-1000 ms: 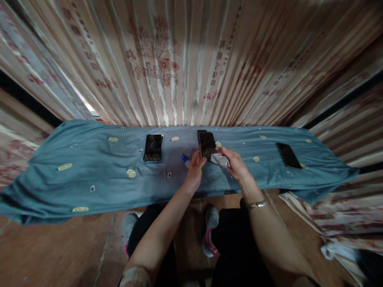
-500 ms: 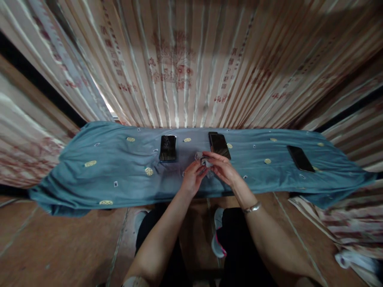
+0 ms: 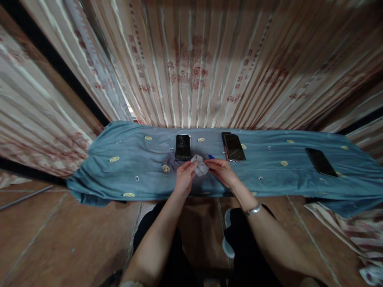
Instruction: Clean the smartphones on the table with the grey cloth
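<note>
A crumpled light grey cloth (image 3: 200,166) is bunched up between my two hands, above the front half of the covered surface. My left hand (image 3: 184,176) is closed, pinching the cloth's left side between thumb and fingers. On the other side, my right hand (image 3: 223,171) has its fingertips pinched at the cloth's right edge. A small blue object (image 3: 211,156) shows just beyond the right fingers; its kind is unclear. Behind the cloth to the left lies a dark phone (image 3: 183,146) with something pale under it. Beyond my right hand rests another dark phone (image 3: 235,147) overlapping a second dark item.
A third phone (image 3: 321,162) lies farther right on the teal patterned cover (image 3: 101,175). Pleated printed curtains (image 3: 191,59) hang behind the surface and at both sides. My legs are below its front edge, over a tiled floor (image 3: 86,235).
The view has swung left, so the things sit farther right. My hands have moved slightly apart, the grey cloth shows more spread between them, and the blue object has come into sight.
</note>
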The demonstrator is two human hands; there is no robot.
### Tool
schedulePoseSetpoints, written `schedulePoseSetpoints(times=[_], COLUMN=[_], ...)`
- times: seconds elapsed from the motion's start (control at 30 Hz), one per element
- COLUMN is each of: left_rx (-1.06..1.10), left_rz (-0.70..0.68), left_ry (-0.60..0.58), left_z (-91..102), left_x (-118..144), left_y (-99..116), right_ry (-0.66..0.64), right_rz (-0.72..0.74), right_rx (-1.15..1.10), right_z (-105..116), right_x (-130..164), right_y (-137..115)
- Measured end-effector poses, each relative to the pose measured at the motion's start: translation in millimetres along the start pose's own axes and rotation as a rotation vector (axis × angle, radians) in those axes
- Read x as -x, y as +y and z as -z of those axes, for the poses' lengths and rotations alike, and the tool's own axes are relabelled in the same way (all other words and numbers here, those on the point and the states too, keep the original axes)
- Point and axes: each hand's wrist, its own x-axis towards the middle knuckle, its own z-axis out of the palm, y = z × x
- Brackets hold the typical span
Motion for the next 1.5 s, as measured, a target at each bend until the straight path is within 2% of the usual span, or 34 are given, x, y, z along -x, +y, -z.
schedulePoseSetpoints(times=[0.2, 0.37, 0.47, 0.77, 0.9, 1.13, 1.23, 1.3, 1.4, 1.5], left_rx=[-0.192, -0.313, -0.372, -0.417, -0.45, -0.355, -0.322, -0.23, -0.079, 0.001], left_rz=[-0.162, -0.252, -0.27, -0.221, -0.213, -0.323, -0.203, -0.079, 0.119, 0.184], left_ry=[0.051, 0.082, 0.094, 0.073, 0.062, 0.126, 0.073, 0.06, -0.038, -0.107], left_z=[20.8, 31.9, 39.1, 59.0, 62.2, 63.0, 60.4, 56.0, 47.0, 39.7], left_x=[5, 9, 10, 19, 20, 15, 16, 19, 24, 28], left_y=[18, 28, 32, 45, 49, 45, 37, 30, 24, 24], right_ry=[-0.04, -0.245, -0.275, -0.271, -0.283, -0.126, -0.092, -0.114, -0.178, -0.173], right_rz=[0.092, 0.136, 0.121, -0.039, -0.072, -0.003, 0.02, 0.019, -0.011, -0.01], right_rx=[0.046, 0.204, 0.235, 0.084, 0.111, 0.053, 0.031, 0.011, -0.022, -0.014], right_z=[-25, -50, -57, -58, -57, -42, -41, -44, -52, -58], right_x=[-3, 1, -3, -8, -5, -10, -9, -6, 0, 2], right_y=[2, 7, 12, 6, -2, -10, -8, -5, 2, 8])
